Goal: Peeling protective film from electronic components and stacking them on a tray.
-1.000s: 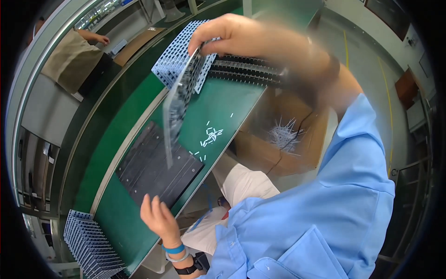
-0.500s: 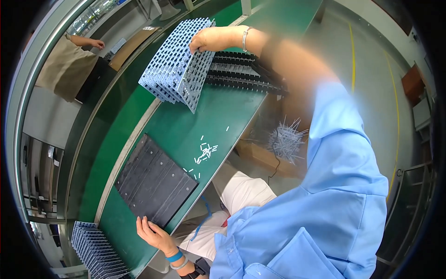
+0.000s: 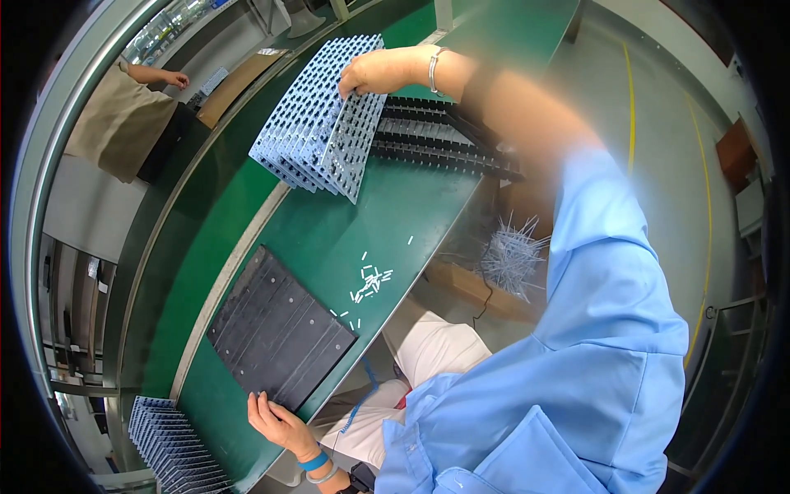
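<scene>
My right hand reaches to the far side of the bench, its fingers closed on the near panel of a row of perforated light-grey panels standing on edge. Those fingertips are partly hidden behind the hand. My left hand, a blue band at its wrist, rests at the near edge of a flat black board with several small round studs. Its fingers are stretched out and hold nothing. Short white pieces lie scattered on the green bench to the right of the board.
Black pinned strips lie behind the panels. More grey panels stand at the lower left. Beyond the bench's right edge, thin pale sticks stand bunched by a cardboard box. Another person is across the line.
The view has shifted slightly, so the bench and its contents sit a little lower and further right. My right hand keeps its grip on the panel; my left hand stays by the board.
</scene>
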`<state>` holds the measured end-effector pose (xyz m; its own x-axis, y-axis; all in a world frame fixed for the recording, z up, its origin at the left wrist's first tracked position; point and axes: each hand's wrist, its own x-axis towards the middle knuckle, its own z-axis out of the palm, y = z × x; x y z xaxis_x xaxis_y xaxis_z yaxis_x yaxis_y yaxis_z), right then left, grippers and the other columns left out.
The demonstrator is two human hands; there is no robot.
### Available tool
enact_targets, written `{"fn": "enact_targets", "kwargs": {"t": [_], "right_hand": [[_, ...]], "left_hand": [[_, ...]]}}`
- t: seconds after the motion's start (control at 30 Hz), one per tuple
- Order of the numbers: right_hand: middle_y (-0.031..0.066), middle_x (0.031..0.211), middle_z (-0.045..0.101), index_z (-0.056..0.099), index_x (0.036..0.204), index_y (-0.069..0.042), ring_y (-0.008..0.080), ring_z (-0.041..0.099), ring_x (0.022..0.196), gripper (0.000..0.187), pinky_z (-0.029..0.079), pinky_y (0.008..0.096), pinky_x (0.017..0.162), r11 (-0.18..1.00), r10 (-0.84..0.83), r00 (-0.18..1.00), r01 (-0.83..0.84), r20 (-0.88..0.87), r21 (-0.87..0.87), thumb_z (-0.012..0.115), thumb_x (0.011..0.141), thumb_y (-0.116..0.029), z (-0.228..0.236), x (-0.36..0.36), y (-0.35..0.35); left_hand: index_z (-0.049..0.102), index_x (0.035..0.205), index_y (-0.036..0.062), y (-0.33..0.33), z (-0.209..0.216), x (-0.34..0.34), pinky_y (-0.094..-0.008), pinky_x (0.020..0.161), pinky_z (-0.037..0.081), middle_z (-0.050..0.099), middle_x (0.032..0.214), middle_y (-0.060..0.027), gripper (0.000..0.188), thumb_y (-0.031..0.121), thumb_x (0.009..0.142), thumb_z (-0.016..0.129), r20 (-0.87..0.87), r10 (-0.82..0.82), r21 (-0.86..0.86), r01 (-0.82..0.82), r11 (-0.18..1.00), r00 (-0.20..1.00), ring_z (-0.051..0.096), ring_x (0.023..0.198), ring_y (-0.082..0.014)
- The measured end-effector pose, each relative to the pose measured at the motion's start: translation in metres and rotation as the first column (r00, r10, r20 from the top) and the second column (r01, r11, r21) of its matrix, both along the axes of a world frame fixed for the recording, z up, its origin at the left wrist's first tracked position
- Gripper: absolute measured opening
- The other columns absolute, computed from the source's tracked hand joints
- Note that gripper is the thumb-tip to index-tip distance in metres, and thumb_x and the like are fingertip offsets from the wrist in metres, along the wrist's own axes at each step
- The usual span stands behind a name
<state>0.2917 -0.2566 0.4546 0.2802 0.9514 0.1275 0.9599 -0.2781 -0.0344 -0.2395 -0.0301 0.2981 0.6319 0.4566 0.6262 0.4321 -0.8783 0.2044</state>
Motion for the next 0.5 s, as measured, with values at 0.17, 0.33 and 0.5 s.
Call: {"fn": "enact_targets", "kwargs": {"t": [0.17,0.33,0.5], "right_hand": [[0.0090,0.100,0.062,0.062,0.104,-0.009,0.0288,0.058,0.094,0.023,0.046,0.0381,0.083,0.999,-0.006,1.000,0.005,-0.021,-0.033,0.056,0.082,-0.009,0.002,0.002,0.002],[0.0092,0.101,0.063,0.062,0.106,-0.009,0.0287,0.059,0.094,0.025,0.046,0.0378,0.083,0.997,-0.030,0.999,0.028,-0.026,-0.066,0.056,0.082,-0.008,0.002,0.005,0.008],[0.0106,0.100,0.063,0.062,0.106,-0.008,0.0287,0.059,0.093,0.026,0.046,0.0377,0.083,0.998,-0.020,1.000,0.019,-0.022,-0.053,0.056,0.081,-0.007,-0.001,0.010,0.011]], "left_hand": [[0.057,0.105,-0.0055,0.001,-0.002,-0.001,-0.0386,0.088,0.041,0.052,0.115,-0.0173,0.020,-0.001,0.089,0.046,0.019,-0.004,-0.031,0.004,1.000,1.000,0.050,0.104,-0.0309],[0.057,0.104,-0.0055,0.002,-0.001,-0.002,-0.0388,0.088,0.041,0.053,0.115,-0.0175,0.020,-0.002,0.088,0.046,0.006,-0.003,-0.014,0.003,1.000,1.000,0.050,0.104,-0.0312],[0.057,0.104,-0.0054,0.002,0.000,-0.001,-0.0390,0.088,0.041,0.052,0.115,-0.0178,0.020,-0.002,0.087,0.046,0.011,-0.001,-0.008,0.001,1.000,1.000,0.050,0.103,-0.0315]]}}
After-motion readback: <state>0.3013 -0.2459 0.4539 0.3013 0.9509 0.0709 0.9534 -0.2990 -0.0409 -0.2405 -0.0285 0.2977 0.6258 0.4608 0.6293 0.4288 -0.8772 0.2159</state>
